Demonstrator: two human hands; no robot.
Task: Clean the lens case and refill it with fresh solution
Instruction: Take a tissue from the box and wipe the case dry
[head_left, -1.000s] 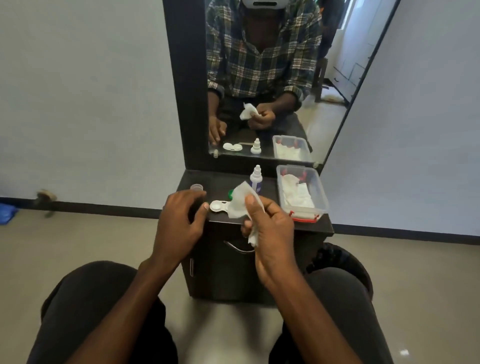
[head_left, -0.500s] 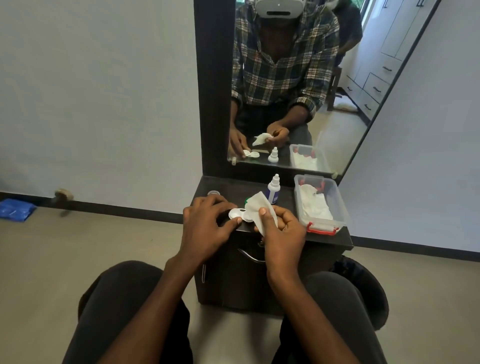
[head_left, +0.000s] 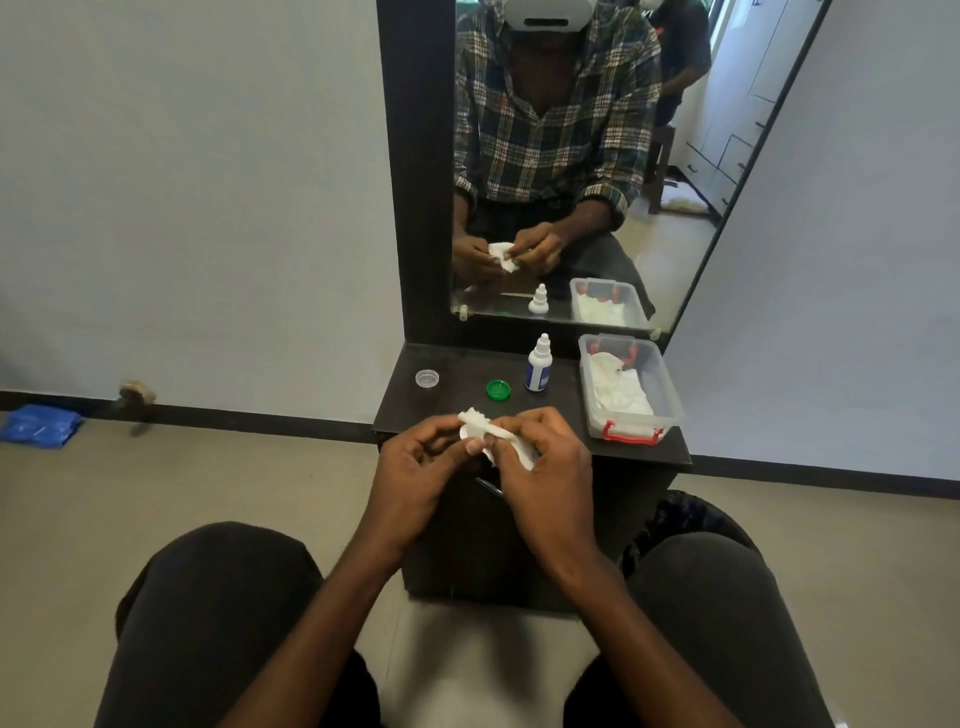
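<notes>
My left hand (head_left: 415, 467) grips the white lens case (head_left: 466, 432), lifted just above the front edge of the dark cabinet top (head_left: 561, 415); most of the case is hidden by my fingers. My right hand (head_left: 545, 467) pinches a white tissue (head_left: 514, 449) and holds it against the case. A green cap (head_left: 498, 389) and a clear cap (head_left: 427, 378) lie on the cabinet top. The white solution bottle (head_left: 538, 364) with a blue label stands upright behind the green cap.
A clear plastic box (head_left: 670, 395) with red latches holds white tissues at the right of the cabinet top. A tall mirror (head_left: 571, 156) in a dark frame rises behind. My knees flank the cabinet. A blue cloth (head_left: 39, 425) lies on the floor far left.
Both hands have lifted the lens case off the cabinet top and drawn it toward me. The tissue is now wrapped closer round the case, and the green cap is uncovered.
</notes>
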